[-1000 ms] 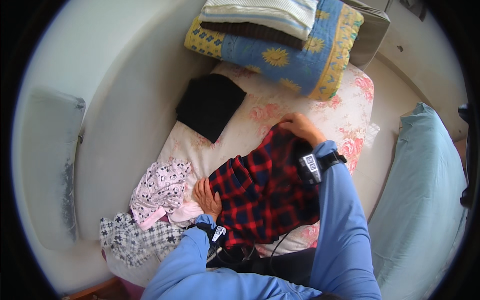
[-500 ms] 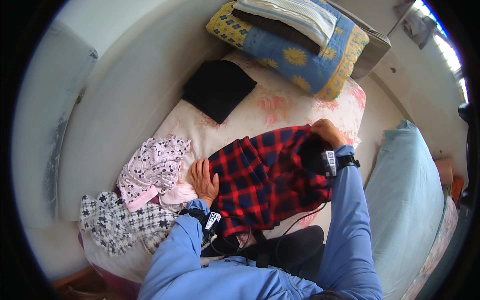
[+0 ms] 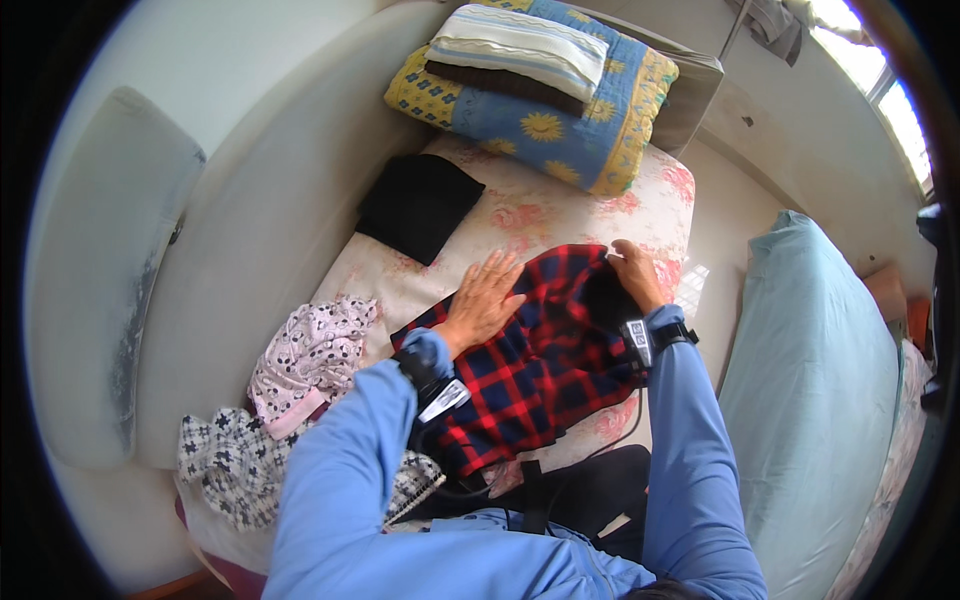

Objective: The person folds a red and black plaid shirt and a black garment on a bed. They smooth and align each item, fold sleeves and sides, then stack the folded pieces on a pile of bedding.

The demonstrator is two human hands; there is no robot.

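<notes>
A red and navy plaid garment (image 3: pixel 540 370) lies spread on the bed in front of me. My left hand (image 3: pixel 483 305) rests flat near its far left edge, fingers stretched out and holding nothing. At the garment's far right corner my right hand (image 3: pixel 634 275) is bent, with thumb and fingers closed at the cloth's edge. A dark patch, perhaps the lining or an opening, shows beside that hand. Beyond my left hand sits a folded black cloth (image 3: pixel 420 208). Left of the plaid garment are a crumpled pink printed garment (image 3: pixel 318 350) and a black-and-white patterned garment (image 3: pixel 230 465).
A folded blue and yellow floral quilt (image 3: pixel 545 125) stands at the far end of the bed (image 3: pixel 520 210), with a striped knit piece (image 3: pixel 515 50) on top. To the right, a light-blue covered bulky item (image 3: pixel 815 380) stands beside the bed. A wall (image 3: pixel 270 170) borders the left.
My left hand has moved away from the garment's left edge, up and right onto the plaid cloth. My right hand stays at the far right corner. The whole view has shifted slightly.
</notes>
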